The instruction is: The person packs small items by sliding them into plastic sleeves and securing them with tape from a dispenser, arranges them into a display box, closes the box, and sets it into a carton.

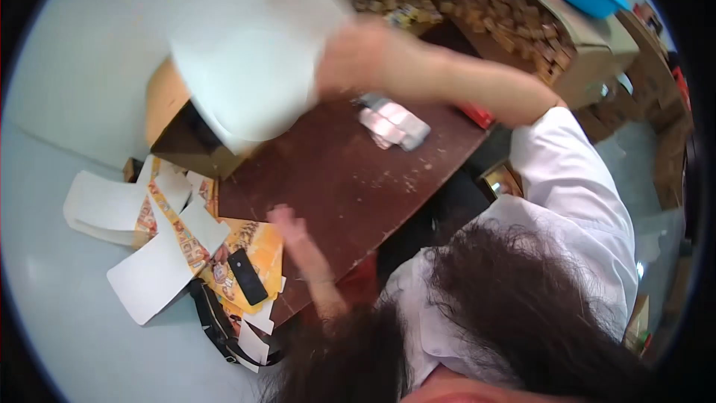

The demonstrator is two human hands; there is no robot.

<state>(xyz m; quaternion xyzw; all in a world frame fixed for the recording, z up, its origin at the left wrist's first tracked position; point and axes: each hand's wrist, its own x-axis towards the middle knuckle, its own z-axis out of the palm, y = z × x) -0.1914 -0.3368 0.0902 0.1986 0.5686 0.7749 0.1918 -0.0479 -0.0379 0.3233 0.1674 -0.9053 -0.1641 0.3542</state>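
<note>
The right hand (pixel 358 56), blurred, has its fingers grasping the edge of a white item (pixel 253 52), raised partly in front of a carton (pixel 168 108). The left hand (pixel 289 225) is empty, fingers released, near the edge of the surface (pixel 321 172); shiny packs (pixel 395 125) lie on it.

Right hand (pixel 356 58) blurred, white object (pixel 253 60) blurred — identity unclear

a dark reddish-brown desk (pixel 350 179), its top scuffed with pale marks, runs diagonally through the view. a small silvery-pink bundle (pixel 395 125) lies toward its right side, and an open cardboard box (pixel 165 108) stands at the far left. yellow printed sheets (pixel 265 248) overlap the left end.
</note>
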